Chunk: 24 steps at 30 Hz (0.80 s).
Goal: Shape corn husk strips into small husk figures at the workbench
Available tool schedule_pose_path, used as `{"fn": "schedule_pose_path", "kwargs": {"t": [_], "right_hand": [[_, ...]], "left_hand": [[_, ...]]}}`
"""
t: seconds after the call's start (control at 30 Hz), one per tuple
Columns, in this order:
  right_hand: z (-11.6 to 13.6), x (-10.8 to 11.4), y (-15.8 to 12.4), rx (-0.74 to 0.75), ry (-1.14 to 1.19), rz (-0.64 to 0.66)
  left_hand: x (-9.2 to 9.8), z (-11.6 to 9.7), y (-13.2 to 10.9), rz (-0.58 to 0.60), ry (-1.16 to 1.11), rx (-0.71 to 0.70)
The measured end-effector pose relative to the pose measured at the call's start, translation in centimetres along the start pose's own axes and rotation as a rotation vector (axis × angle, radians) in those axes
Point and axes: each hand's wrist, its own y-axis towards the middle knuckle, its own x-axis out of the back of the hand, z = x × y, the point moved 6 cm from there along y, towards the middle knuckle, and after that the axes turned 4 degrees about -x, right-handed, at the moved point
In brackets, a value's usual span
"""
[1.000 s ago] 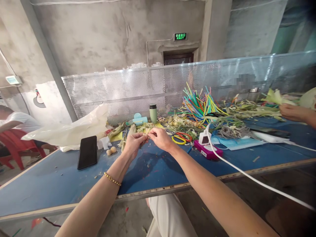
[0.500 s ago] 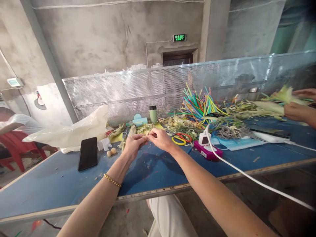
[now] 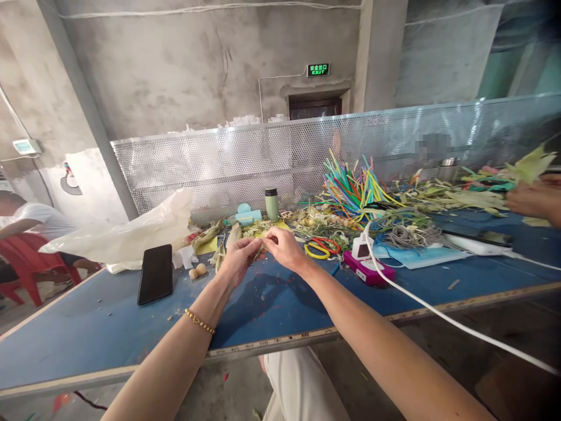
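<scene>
My left hand (image 3: 239, 256) and my right hand (image 3: 284, 246) meet above the blue table (image 3: 87, 327), fingers pinched together on a small pale strip of husk (image 3: 262, 248) between them. A gold bracelet (image 3: 199, 320) sits on my left wrist. Just beyond my hands lies a heap of pale green husk scraps (image 3: 315, 219). A yellow and red pair of scissors (image 3: 322, 245) lies right of my right hand.
A black phone (image 3: 155, 273) and a white plastic bag (image 3: 131, 231) lie at left. A green flask (image 3: 272, 203), coloured strips (image 3: 355, 187), a pink power bank (image 3: 369, 270) with a white cable (image 3: 438, 313) sit right. Another person's hand (image 3: 532, 199) holds husks far right. A perforated metal screen (image 3: 280, 158) backs the table.
My hands stay pinched on the husk strip almost in place. The other person's hand at far right has lifted its green husk higher and further right.
</scene>
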Motion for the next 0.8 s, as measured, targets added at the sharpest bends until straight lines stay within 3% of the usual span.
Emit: {"fn": "schedule_pose_path", "kwargs": {"t": [0.37, 0.63, 0.8], "right_hand": [[-0.4, -0.5, -0.2, -0.026, 0.053, -0.026], [-0.2, -0.1, 0.0, -0.017, 0.061, 0.016], [-0.1, -0.4, 0.0, -0.018, 0.073, 0.004]], "left_hand": [[0.4, 0.5, 0.3, -0.03, 0.048, -0.022], [-0.1, -0.6, -0.1, 0.101, 0.223, -0.016], [-0.1, -0.4, 0.0, 0.034, 0.179, -0.053]]}}
